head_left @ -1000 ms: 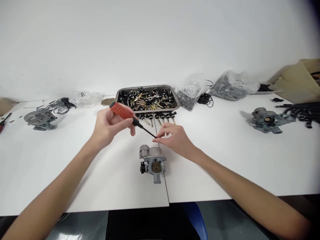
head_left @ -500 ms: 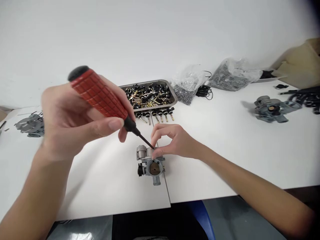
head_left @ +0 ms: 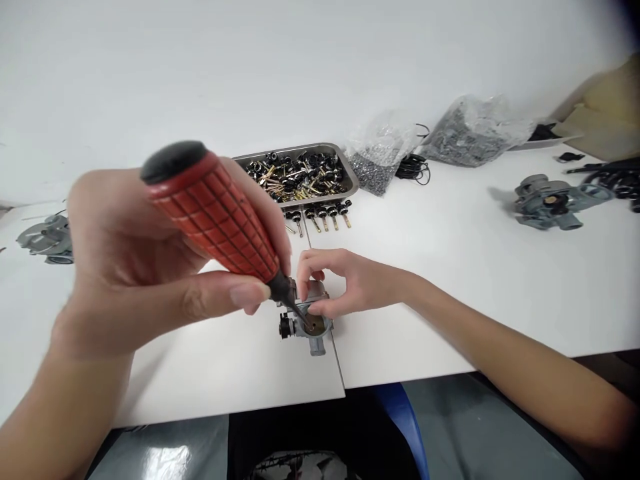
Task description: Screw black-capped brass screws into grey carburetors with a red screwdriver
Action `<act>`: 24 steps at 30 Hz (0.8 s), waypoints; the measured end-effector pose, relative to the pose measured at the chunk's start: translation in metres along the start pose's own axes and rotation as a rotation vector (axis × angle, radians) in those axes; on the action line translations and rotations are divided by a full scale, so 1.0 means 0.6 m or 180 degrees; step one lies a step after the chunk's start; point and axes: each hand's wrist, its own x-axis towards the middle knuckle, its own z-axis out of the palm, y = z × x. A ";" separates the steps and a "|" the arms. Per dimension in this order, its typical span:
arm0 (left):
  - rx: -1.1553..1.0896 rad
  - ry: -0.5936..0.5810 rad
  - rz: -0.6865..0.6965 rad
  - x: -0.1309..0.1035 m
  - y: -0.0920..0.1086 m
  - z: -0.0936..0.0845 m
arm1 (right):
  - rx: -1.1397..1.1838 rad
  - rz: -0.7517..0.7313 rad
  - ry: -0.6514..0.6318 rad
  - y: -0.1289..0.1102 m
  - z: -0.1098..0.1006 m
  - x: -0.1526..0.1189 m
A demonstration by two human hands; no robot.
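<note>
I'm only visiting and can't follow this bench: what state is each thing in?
Left hand, closed around the red screwdriver
Red screwdriver, tilted, tip down at the nearest carburetor
Right hand, fingers curled at that carburetor, grip unclear
Nearest carburetor, partly covered by the hands
Metal tray, filled with loose parts
Clear bag beside the tray, holding small parts
Rightmost carburetor, untouched
Leftmost carburetor, partly hidden

The white table (head_left: 395,350) bears a carburetor (head_left: 320,327), with a metal tray (head_left: 352,181) at its twelve o'clock and a second carburetor (head_left: 547,203) at two.
</note>
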 end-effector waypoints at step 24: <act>0.0377 -0.0333 -0.0441 0.017 0.034 0.034 | -0.0114 -0.0129 0.0002 -0.002 0.009 -0.002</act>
